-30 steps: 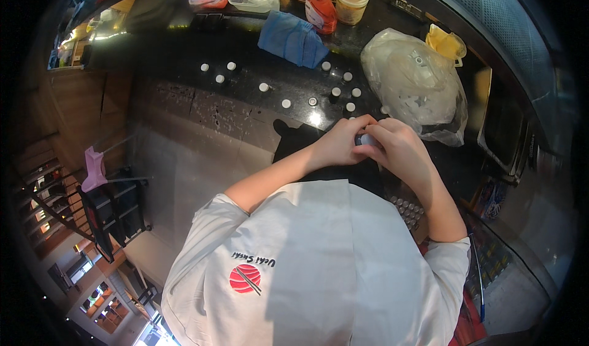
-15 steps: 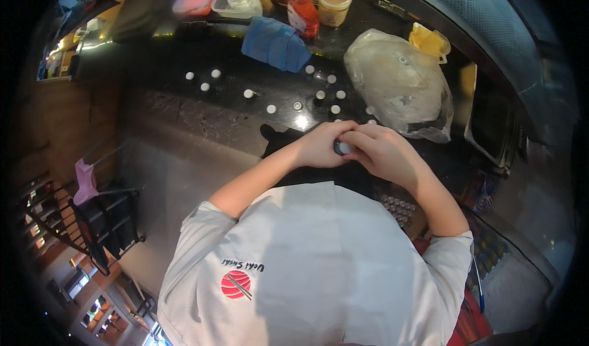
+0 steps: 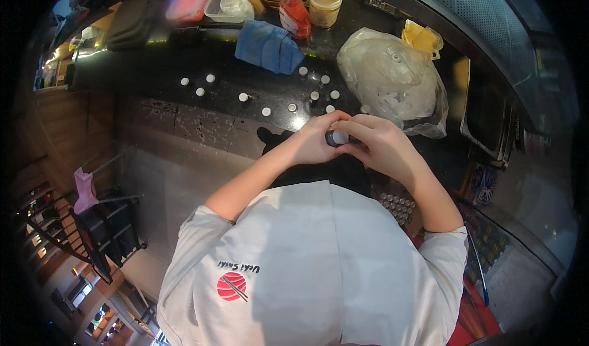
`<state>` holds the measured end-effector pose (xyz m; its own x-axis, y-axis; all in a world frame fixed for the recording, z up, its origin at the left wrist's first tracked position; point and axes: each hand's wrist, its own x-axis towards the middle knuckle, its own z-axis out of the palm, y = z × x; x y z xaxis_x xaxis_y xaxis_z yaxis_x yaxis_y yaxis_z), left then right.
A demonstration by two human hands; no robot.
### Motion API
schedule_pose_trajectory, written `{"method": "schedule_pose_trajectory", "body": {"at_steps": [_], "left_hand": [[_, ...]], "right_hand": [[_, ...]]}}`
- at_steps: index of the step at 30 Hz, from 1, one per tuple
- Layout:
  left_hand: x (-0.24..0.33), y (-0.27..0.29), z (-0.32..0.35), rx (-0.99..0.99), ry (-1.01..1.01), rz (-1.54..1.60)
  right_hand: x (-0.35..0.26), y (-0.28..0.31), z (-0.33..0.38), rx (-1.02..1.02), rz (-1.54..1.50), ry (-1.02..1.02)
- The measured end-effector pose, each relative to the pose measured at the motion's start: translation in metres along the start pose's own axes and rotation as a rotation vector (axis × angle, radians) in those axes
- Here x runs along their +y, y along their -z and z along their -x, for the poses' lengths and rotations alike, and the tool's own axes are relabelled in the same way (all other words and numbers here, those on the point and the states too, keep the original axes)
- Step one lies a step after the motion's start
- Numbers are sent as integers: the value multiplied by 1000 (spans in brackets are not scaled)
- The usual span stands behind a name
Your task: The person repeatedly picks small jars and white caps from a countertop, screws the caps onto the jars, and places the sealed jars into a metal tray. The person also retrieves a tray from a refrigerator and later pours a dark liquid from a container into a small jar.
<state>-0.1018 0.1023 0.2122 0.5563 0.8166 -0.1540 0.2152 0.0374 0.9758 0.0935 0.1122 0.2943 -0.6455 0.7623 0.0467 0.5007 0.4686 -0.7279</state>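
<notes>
Sitting right between the two hands, just past the front of the white jacket (image 3: 276,223), is a small container (image 3: 337,138), dark at one end and whitish at the other. It's held from both sides, so neither hand can really be called nearer: the dark end is tucked against the left hand (image 3: 311,142), off to its right, and the whitish end is turned toward the right hand (image 3: 375,138). The long axis looks to be laid roughly sideways, though some tilt can't be ruled out since a lot of the body is covered by fingers. Grip-wise, the whitish end is pinched between the right thumb and fingers, while the dark end is cupped by the curled left hand; where the left fingertips are placed can't be told, as they're mostly blocked from view. Past the hands, a loose bunch of white-capped pieces (image 3: 266,111) is scattered over the black counter (image 3: 147,73), one of them just beyond the knuckles. A see-through plastic bag (image 3: 392,79) is set ahead and to the right, with a blue cloth (image 3: 268,46) lying behind the scatter. Down by the right forearm, rows of shiny round tops (image 3: 397,207) can be seen, kinda half hidden by the jacket
</notes>
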Motion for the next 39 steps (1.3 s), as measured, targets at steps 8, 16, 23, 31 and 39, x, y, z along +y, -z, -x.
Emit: {"method": "schedule_pose_trajectory", "body": {"at_steps": [8,16,23,31,39], "left_hand": [[-7,-5,2,-15,-57,-48],[-9,-12,5,-2,-81,22],[-6,-11,2,59,-76,-17],[7,1,-5,67,-51,-76],[6,15,-5,-149,-80,581]], "right_hand": [[0,1,0,-99,-28,40],[3,1,-1,-173,-25,31],[4,-8,2,-84,38,-19],[-14,9,-6,23,42,-127],[-10,21,-7,178,32,39]]}}
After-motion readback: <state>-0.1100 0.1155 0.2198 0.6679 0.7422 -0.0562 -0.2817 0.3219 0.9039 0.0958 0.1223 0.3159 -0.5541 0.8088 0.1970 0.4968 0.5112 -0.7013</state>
